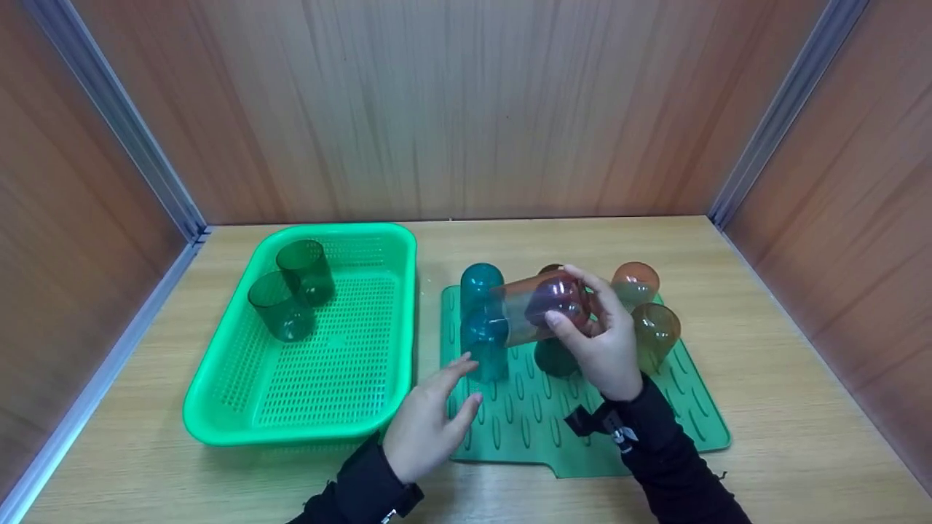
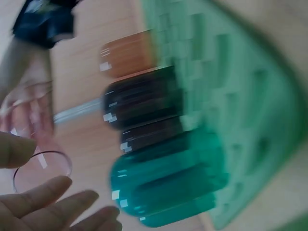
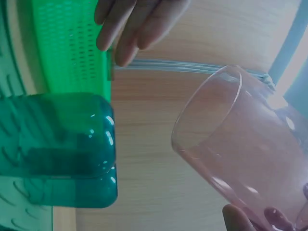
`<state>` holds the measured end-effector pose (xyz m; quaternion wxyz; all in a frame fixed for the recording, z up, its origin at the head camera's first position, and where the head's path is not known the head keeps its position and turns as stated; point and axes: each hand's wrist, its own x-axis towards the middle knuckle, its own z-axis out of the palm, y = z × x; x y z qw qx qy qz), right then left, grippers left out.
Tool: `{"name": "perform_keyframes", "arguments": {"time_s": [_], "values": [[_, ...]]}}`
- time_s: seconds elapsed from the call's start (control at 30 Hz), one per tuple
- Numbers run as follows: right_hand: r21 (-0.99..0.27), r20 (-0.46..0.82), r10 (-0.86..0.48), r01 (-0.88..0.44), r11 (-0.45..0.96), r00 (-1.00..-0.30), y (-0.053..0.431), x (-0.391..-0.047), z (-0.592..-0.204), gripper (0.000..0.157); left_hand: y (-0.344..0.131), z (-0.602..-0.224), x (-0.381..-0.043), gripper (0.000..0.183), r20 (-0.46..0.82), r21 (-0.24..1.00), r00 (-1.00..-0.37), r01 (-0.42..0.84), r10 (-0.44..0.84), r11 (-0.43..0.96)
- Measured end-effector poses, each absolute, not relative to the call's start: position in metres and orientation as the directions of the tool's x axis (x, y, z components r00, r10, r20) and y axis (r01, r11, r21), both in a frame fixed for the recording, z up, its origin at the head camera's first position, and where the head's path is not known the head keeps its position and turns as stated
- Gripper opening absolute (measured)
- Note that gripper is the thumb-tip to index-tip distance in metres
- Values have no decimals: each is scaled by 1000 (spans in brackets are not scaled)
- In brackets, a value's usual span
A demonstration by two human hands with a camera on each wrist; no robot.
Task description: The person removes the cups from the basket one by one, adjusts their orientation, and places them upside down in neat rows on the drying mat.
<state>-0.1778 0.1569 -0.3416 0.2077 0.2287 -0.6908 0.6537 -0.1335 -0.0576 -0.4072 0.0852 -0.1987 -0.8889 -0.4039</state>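
Observation:
My right hand [image 1: 611,349] grips a clear pink cup [image 1: 520,309] near its base, between thumb and fingers. The cup lies tilted in the air above the green mat, mouth to the left. In the right wrist view the pink cup [image 3: 231,144] looks see-through. My left hand [image 1: 433,418] is held low between basket and mat, fingers spread, apart from the cup. Close to its fingertips, two blue cups [image 1: 484,353] stand upside down on the mat [image 1: 510,437]. Dark cups [image 1: 555,358] are partly hidden behind the held cup and right hand.
An orange cup [image 1: 635,280] and a yellowish cup [image 1: 657,331] stand upside down at the mat's right. On the left, a green basket [image 1: 404,327] holds two dark green cups [image 1: 284,313] leaning upright. Wood-patterned walls [image 1: 451,109] enclose the table.

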Motion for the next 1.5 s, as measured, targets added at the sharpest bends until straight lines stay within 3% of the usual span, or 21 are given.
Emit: {"name": "perform_keyframes", "arguments": {"time_s": [0.17,0.53,1.07,1.5], "values": [[-762,606,-104,-613,209,-788,151,-171,-341,49,-63,-425,-136,53,182,564,-915,396,359,725],[-501,689,-324,-749,433,-648,146,-178,-365,54,-74,-449,-148,65,-131,433,-910,304,393,848],[-272,563,-559,-774,571,-610,125,-174,-410,52,-75,-452,-151,64,-214,437,-912,231,350,869],[-263,484,-601,-761,594,-636,115,-172,-425,54,-78,-452,-147,62,-157,422,-908,293,388,858]]}}
